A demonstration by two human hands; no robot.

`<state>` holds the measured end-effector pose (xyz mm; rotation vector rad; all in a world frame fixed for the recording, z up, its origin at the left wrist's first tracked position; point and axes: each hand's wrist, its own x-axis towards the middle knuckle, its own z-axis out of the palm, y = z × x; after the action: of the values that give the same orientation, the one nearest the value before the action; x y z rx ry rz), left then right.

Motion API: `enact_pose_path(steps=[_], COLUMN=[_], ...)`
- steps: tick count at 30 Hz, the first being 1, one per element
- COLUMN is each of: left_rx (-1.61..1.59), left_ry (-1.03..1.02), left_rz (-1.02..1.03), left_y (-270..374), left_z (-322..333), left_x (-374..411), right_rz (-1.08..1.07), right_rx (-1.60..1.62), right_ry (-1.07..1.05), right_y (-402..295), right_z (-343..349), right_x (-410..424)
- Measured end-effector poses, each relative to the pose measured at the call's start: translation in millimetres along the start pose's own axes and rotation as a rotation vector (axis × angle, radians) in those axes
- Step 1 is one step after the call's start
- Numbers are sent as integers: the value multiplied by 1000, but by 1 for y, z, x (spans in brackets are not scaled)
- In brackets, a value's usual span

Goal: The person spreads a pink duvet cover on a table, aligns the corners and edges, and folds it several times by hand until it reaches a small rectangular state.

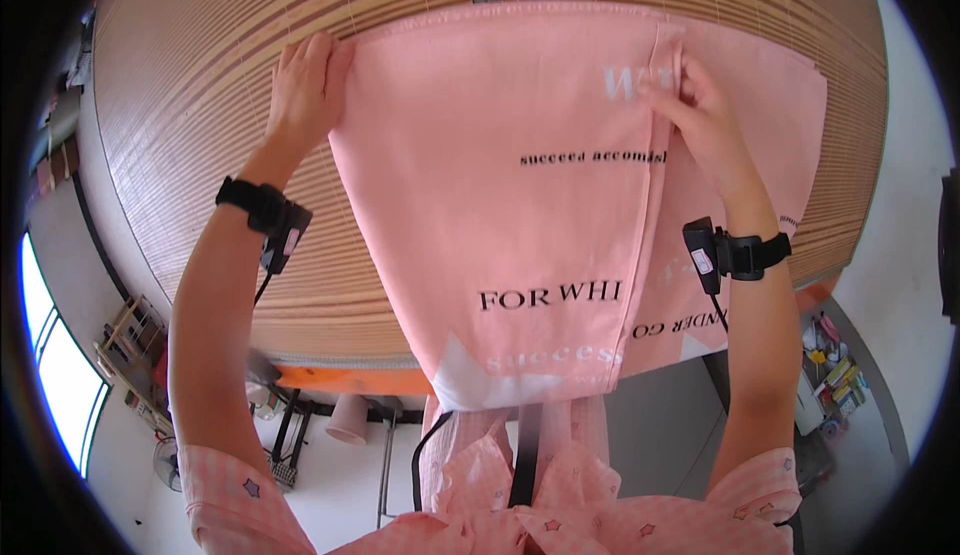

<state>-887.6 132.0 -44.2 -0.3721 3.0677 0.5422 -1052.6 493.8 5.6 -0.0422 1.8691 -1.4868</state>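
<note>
A pink printed fabric sheet (480, 210), with black and white lettering and white pointed shapes, lies folded over on a striped slatted mat (300, 285). Its front edge hangs over the mat's near side. My left hand (311, 86) is at the far left corner of the fold, thumb along the fabric and fingers curled at its edge. On the right, my right hand (690, 94) pinches the hemmed edge of the upper layer between thumb and fingers. Beyond that hem, the lower layer spreads out to the right.
Black straps with small devices circle my left wrist (266, 214) and right wrist (739, 251), and cables trail from them. An orange edge (337, 379) runs beneath the mat. A waste bin (347, 416) and a fan (166, 463) stand lower left; a cluttered shelf (836, 375) is at right.
</note>
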Motion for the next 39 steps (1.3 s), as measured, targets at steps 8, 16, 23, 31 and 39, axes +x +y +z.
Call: enact_pose_path(steps=[8,16,23,31,39], left_rx=[556,191,248,45,140], left_ry=[219,33,-39,-62,-243], left_rz=[-79,115,-25,-35,-63], left_y=[31,139,154,204,256], left_z=[12,21,45,14,67], left_x=[-2,-122,-142,-227,-390], right_rz=[105,455,387,-19,-403], right_rx=[-165,-90,-477,-564,-811], right_ry=[223,-173,-90,202,182], right_y=[51,124,172,218,206], right_z=[-17,-22,-5,10,-25], right_x=[-17,-245,-339,-355,-351])
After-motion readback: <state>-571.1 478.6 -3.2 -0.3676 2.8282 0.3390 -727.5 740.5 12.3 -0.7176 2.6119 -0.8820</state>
